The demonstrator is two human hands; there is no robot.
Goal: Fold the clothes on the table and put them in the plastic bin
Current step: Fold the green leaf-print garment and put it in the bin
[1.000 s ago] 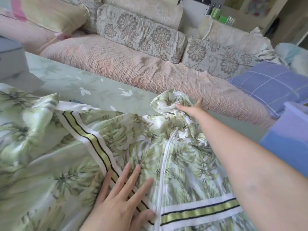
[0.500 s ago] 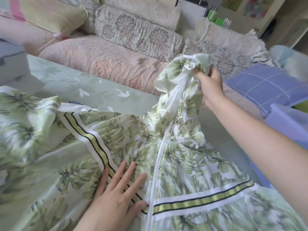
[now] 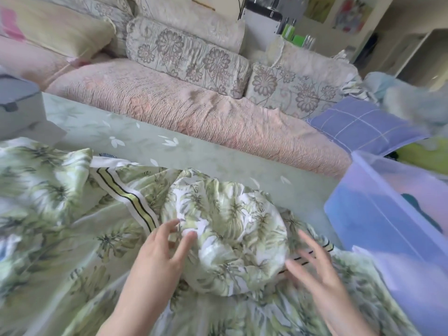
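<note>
- Left hand [image 3: 157,258]: your fingers are spread and grasp nothing, tips touching the bunched mound of the leaf-print garment [image 3: 230,234].
- Right hand [image 3: 315,270]: open and blurred beside that mound; contact cannot be told.
- Garment: sprawled over the table [image 3: 169,146], just beside the plastic bin [image 3: 363,214].
- Step: folding looks barely begun; next, you likely need to flatten the mound.

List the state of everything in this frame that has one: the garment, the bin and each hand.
leaf-print garment: unfolded, spread over the table, one part bunched in a heap between the hands
plastic bin: top open, something blue showing through its wall
left hand: open, fingers spread, against the heap
right hand: open, fingers spread, blurred; contact with the cloth unclear
</note>
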